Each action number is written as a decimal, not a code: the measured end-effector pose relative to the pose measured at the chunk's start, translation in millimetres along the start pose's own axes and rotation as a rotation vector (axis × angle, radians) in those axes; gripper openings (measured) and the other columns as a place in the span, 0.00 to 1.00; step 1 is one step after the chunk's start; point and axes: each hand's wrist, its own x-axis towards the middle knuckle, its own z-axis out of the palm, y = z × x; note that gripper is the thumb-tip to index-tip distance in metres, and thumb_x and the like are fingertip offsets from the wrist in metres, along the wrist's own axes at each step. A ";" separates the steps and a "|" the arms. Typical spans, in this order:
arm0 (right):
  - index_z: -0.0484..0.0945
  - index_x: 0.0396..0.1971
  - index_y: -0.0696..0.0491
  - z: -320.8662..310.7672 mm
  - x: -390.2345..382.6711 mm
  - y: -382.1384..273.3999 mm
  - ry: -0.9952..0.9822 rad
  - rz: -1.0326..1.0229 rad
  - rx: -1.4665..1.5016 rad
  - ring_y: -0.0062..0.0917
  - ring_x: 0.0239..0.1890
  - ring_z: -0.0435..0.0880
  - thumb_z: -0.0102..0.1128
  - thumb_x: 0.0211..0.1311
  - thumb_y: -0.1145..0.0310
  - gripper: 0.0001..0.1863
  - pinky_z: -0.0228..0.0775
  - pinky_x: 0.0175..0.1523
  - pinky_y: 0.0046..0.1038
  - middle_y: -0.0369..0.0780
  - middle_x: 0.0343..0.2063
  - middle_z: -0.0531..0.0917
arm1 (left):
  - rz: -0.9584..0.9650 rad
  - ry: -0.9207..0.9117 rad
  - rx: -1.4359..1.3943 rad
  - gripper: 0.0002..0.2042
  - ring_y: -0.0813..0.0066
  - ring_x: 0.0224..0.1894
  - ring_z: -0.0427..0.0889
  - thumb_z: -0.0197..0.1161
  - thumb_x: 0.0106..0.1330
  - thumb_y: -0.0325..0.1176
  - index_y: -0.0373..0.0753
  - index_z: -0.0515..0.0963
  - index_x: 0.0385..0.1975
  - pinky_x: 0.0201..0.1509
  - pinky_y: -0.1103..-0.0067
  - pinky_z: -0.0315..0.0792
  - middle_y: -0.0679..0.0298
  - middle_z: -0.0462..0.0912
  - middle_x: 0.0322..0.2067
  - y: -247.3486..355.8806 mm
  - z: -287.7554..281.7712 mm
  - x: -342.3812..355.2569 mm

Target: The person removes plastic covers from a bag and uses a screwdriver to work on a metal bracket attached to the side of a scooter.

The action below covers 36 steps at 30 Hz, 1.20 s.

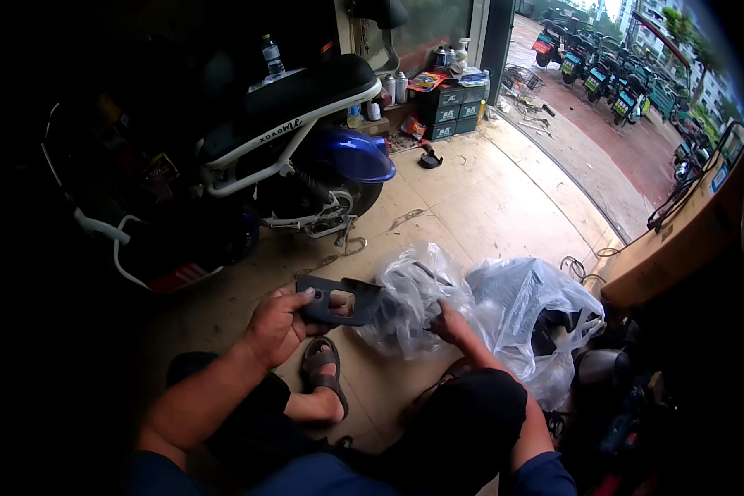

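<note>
My left hand (279, 324) grips a flat black plastic panel (316, 306) by its left end, thumb on top. A rectangular opening goes through the panel, and its right end reaches up to a clear plastic bag (417, 269). My right hand (450, 322) is closed at the right side of that bag, pinching its crumpled film. The bag rests on the floor, and its contents are blurred by the plastic. Beside it on the right stands a second, larger clear bag (517, 289) with dark parts showing through its mouth.
A scooter with a black seat (298, 107) and blue rear fender (351, 155) stands at the left. Stacked dark battery boxes (455, 112) and spray cans (395, 87) line the far wall. A tan cabinet (678, 240) stands right; parked scooters (591, 70) are outside. My sandalled foot (324, 372) is below the panel.
</note>
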 end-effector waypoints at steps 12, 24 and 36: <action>0.64 0.67 0.58 -37.0 39.1 -11.5 0.139 -0.007 -0.136 0.53 0.51 0.82 0.63 0.60 0.61 0.36 0.74 0.58 0.43 0.59 0.47 0.82 | 0.070 -0.734 1.307 0.11 0.57 0.69 0.67 0.65 0.65 0.35 0.32 0.83 0.39 0.68 0.67 0.65 0.53 0.64 0.69 1.3 8.5 128.6; 0.78 0.54 0.48 -7.0 13.2 -33.1 -0.138 -0.281 -0.076 0.46 0.37 0.84 0.60 0.62 0.66 0.19 0.77 0.42 0.41 0.46 0.35 0.82 | 0.096 -1.117 1.823 0.11 0.49 0.43 0.82 0.62 0.52 0.30 0.35 0.80 0.35 0.42 0.59 0.76 0.48 0.75 0.53 -156.8 -40.0 239.4; 0.75 0.52 0.56 -12.5 21.7 -1.3 0.370 0.114 -0.023 0.48 0.51 0.77 0.68 0.52 0.70 0.25 0.70 0.55 0.44 0.49 0.47 0.79 | -0.290 -0.628 1.502 0.12 0.58 0.41 0.84 0.63 0.65 0.36 0.35 0.81 0.42 0.46 0.68 0.76 0.54 0.84 0.37 -98.9 -141.7 208.5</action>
